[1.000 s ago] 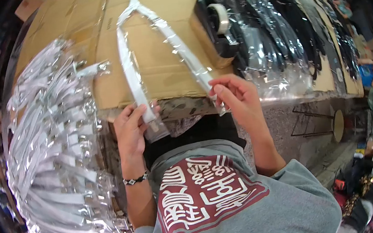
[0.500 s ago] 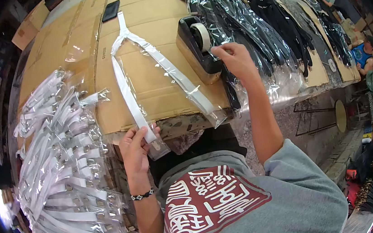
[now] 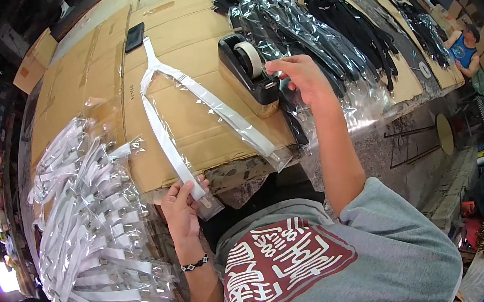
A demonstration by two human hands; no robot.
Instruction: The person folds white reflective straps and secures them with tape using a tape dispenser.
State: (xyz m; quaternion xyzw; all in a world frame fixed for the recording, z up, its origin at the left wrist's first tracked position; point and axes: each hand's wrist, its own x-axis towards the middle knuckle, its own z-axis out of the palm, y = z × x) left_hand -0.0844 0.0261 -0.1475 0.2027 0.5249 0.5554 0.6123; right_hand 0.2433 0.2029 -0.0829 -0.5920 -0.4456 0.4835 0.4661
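a white y-shaped strap (image 3: 190,106) in a clear plastic sleeve lies flat on the cardboard sheet (image 3: 194,32) that covers the table. its single stem points away from the person toward a black phone (image 3: 134,37) at the far side of the cardboard, and its two long arms run back toward the near edge, so the long axis goes from far to near, the fork opening toward the person. the left arm of the strap runs almost straight to the near edge, where the left hand (image 3: 182,207) pinches its end and the sleeve's mouth between thumb and fingers, just over the edge of the cardboard. the right arm of the strap slants to the right and ends at the same near edge, lying free there. just right of the strap, on the cardboard, stands a black tape dispenser (image 3: 248,73) with a pale roll, its cutter end facing the person. the right hand (image 3: 299,74) is at the dispenser's right side, thumb and forefinger closed narrowly at the tape by the roll; whether tape is actually between them cannot be made out. beyond the dispenser lies a heap of bagged black straps (image 3: 324,30). left of the cardboard a thick bundle of bagged white straps (image 3: 88,226) hangs over the near edge.
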